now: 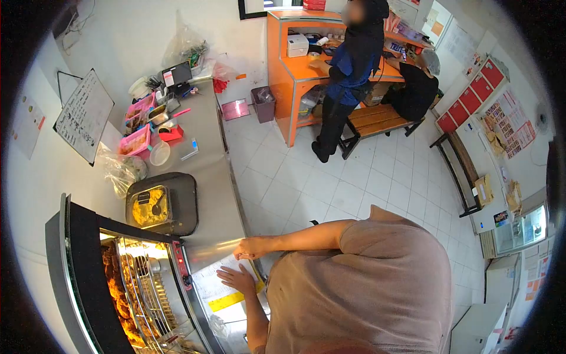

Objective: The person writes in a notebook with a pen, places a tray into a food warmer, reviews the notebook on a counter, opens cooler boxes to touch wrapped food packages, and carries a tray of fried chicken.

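My left hand (237, 278) lies flat with its fingers spread on a white sheet of paper (206, 281) with printed or written lines. Just above it in the head view, my right hand (250, 248) is closed, its fingers pinched together at the paper's upper edge. Whatever is in that pinch is too small to make out. A yellow strip (227, 303) runs along the near side of the paper. Beside the sheet stands a lit food warmer (147, 289) with browned food and wire racks inside.
On the steel counter (215, 218) sits a black tray (191, 203) with a tub of yellow food (151, 207). Pink baskets (135, 140) and a clear round container (160, 154) stand farther along. One person (351, 76) stands at an orange desk (283, 88); another (417, 88) sits on a wooden bench (377, 120).
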Tool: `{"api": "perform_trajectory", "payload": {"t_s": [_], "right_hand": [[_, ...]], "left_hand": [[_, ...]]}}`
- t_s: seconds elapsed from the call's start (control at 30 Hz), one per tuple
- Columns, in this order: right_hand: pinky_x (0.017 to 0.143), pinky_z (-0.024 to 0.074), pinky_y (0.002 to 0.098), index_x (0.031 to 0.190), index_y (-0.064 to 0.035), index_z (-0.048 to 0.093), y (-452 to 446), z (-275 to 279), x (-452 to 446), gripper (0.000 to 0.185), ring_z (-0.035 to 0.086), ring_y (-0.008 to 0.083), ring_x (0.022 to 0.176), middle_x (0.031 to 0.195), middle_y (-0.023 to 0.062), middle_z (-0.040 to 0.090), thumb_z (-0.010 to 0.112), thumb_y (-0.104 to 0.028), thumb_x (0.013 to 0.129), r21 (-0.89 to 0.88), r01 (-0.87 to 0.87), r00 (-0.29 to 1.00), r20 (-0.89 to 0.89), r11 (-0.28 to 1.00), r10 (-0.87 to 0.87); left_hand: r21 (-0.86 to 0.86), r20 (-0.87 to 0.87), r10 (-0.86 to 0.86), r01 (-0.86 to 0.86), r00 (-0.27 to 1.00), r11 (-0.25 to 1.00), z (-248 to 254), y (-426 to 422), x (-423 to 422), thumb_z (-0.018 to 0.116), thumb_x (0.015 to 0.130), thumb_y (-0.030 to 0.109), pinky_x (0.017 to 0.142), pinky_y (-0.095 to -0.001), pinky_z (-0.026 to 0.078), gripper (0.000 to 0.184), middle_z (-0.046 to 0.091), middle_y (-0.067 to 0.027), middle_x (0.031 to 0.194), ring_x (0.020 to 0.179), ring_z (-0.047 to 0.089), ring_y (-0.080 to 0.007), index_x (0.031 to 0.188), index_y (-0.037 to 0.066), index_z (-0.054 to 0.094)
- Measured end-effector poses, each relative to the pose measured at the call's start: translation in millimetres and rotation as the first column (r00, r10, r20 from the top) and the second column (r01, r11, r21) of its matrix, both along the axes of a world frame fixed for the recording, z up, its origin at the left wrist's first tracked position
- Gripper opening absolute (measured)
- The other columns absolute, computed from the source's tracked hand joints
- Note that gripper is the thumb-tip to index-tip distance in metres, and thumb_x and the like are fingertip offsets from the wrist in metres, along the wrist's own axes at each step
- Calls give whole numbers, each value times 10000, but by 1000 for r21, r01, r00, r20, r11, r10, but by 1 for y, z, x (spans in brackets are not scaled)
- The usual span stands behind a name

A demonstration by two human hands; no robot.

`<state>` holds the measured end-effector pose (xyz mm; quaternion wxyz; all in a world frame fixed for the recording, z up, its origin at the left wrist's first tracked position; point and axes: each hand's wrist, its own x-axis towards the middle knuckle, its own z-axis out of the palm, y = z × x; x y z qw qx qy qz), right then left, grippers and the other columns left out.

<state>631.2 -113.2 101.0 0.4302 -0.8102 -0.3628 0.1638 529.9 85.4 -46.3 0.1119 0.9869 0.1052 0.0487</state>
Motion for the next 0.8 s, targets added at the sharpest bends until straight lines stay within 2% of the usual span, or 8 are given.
{"api": "perform_trajectory", "payload": {"t_s": [0.23, 0.37, 0.43, 0.53, 0.57, 0.6, 0.73, 0.8], "right_hand": [[601, 494, 419, 1071, -70, 708, -30, -2, 11, 169, 638, 269, 606, 699, 125, 669, 619, -173, 971, -23, -3, 999, -54, 1000, 2], [571, 470, 400, 1062, -77, 715, -47, 16, 22, 169, 601, 245, 555, 650, 95, 643, 627, -169, 952, -19, 47, 991, -124, 999, -48], [588, 484, 392, 1070, -81, 723, -54, 24, 26, 182, 628, 250, 598, 680, 96, 663, 634, -170, 938, 0, 72, 976, -206, 997, -71], [668, 532, 357, 1113, -58, 724, -56, -50, 51, 227, 697, 236, 766, 786, 107, 709, 663, -131, 907, 107, 148, 980, -149, 983, -131], [675, 535, 347, 1071, -26, 728, -63, -68, 63, 182, 680, 203, 756, 792, 96, 714, 669, -123, 928, 86, 49, 992, 115, 995, -58], [642, 528, 353, 1035, -15, 732, -70, -102, 72, 175, 659, 179, 704, 783, 75, 719, 677, -165, 963, 256, 18, 993, -118, 967, 12], [599, 509, 401, 829, -4, 713, -59, -56, 98, 387, 661, 246, 627, 689, 126, 684, 708, -375, 942, -366, 36, 974, -194, 930, -114], [642, 525, 434, 795, -10, 719, -41, -64, 107, 431, 681, 305, 674, 720, 158, 695, 703, -423, 915, -429, -9, 994, -102, 903, -38]], "left_hand": [[-20, -258, -366, 374, 894, 927, 36, -35, -20, 490, 1031, 501, 1230, -640, 105, 825, 139, -316, 1674, 1575, 126, -423, 1601, -34, 226], [-711, -193, -689, 384, 699, 589, 24, -41, -7, 573, 1022, 386, 1183, -561, 293, 610, 445, -252, 1540, 1446, 420, -366, 1500, 24, 462], [-859, -117, -627, 238, 770, 453, 27, -50, -21, 614, 1018, 321, 1099, -504, 445, 478, 628, -221, 1387, 1294, 603, -360, 1406, 43, 589], [-780, -148, -273, 58, 951, 623, 34, -67, -34, 623, 1029, 218, 820, -402, 572, 293, 756, -197, 1047, 926, 737, -328, 1224, 14, 703], [-819, -128, -119, -38, 985, 572, 82, -77, -35, 614, 1033, 214, 789, -395, 563, 278, 753, -191, 1006, 882, 732, -286, 1193, 7, 708], [-684, 81, -102, 129, 992, 718, 49, -66, -48, 616, 1034, 225, 750, -393, 553, 272, 749, -168, 943, 826, 724, -249, 1130, -11, 712], [-772, -272, 303, -395, 913, 499, 76, -64, -99, 585, 1047, 311, 664, -367, 516, 341, 697, -121, 763, 688, 658, -217, 1001, 0, 717], [-758, -154, 458, -402, 876, 514, 73, -69, -138, 574, 1049, 337, 643, -373, 510, 377, 680, -120, 719, 650, 642, -217, 955, -1, 713]]}}
